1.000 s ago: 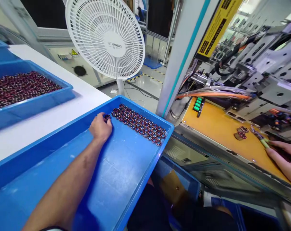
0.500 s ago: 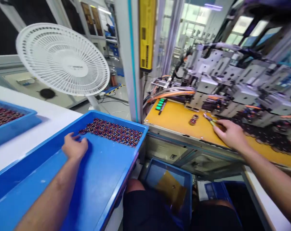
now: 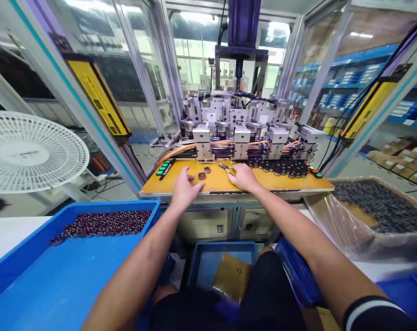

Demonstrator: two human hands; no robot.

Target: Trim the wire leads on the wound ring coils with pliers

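Since the earlier frame, the left hand (image 3: pixel 185 189) has left the blue tray (image 3: pixel 70 294) and come across to the near edge of the yellow worktop (image 3: pixel 153 186), while the view has swung to the right. At the far left stands a white fan (image 3: pixel 25 154). Below it, the blue tray carries a packed band of copper-coloured rings (image 3: pixel 107 224) along its far edge, reaching toward its far right corner. On the worktop, a black strip with green blocks (image 3: pixel 165 168) lies by the far left corner. Next comes the left hand, its grip released, fingers spread and nothing seen in it. Just beyond its thumb, left of the worktop's middle, sit two loose rings (image 3: pixel 202 175), one slightly behind and to the right of the other. Beside them, green-handled pliers (image 3: pixel 225 168) point away to the left, the grip of the right hand (image 3: pixel 243 177) grasping their handles above the worktop's middle. Further right, many black round parts (image 3: pixel 280 167) crowd the far edge, toward the far right corner. Past the worktop's right edge, a plastic-lined box (image 3: pixel 355 230) holds dark parts (image 3: pixel 384 202).
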